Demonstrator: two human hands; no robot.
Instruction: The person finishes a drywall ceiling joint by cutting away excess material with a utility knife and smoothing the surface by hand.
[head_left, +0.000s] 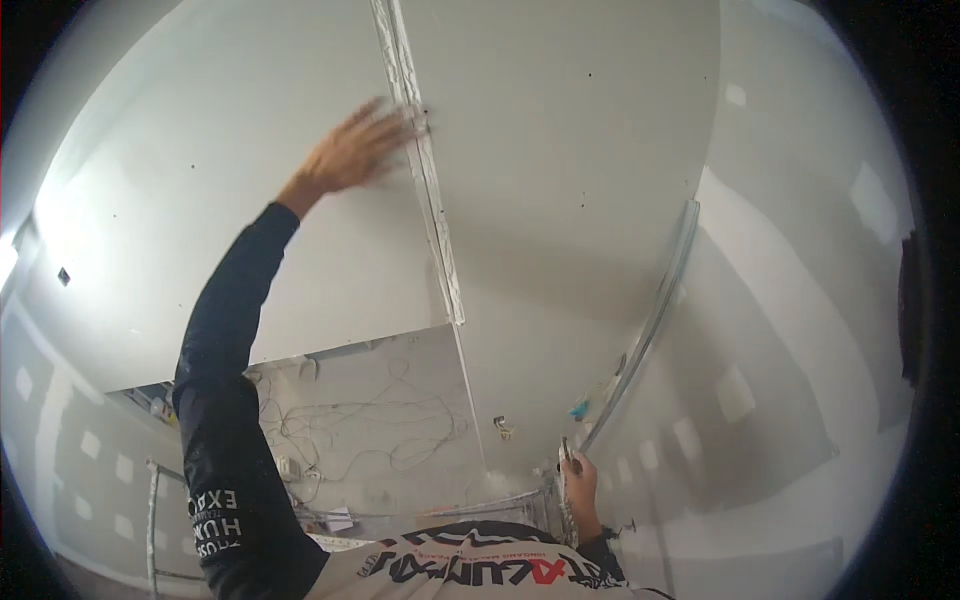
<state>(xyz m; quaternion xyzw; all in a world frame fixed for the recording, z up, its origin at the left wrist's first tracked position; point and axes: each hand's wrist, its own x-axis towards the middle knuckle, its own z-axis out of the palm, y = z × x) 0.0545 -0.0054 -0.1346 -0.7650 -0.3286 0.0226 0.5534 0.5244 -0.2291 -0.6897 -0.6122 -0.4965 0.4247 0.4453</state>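
My left hand (358, 145) is raised at the ceiling panels, its fingers stretched out and slightly blurred. The fingertips reach the seam (432, 200) between two panels, where a rough white band of wet-looking joint compound runs lengthwise. Whether they press on it or hover just under it I cannot tell. Low on the right, my right hand (583, 490) is closed around a flat, plaster-smeared tool (566, 500) seen nearly edge-on. It looks like a trowel or a wide filling knife; its exact kind is hard to make out.
Beyond the panel edge, an opening in the ceiling (370, 400) shows loose looping cables. Wires hang from a small hole (502, 428). A grey metal profile (660, 310) runs along the right wall, which has filler patches (735, 395). A ladder-like frame (152, 520) stands at lower left.
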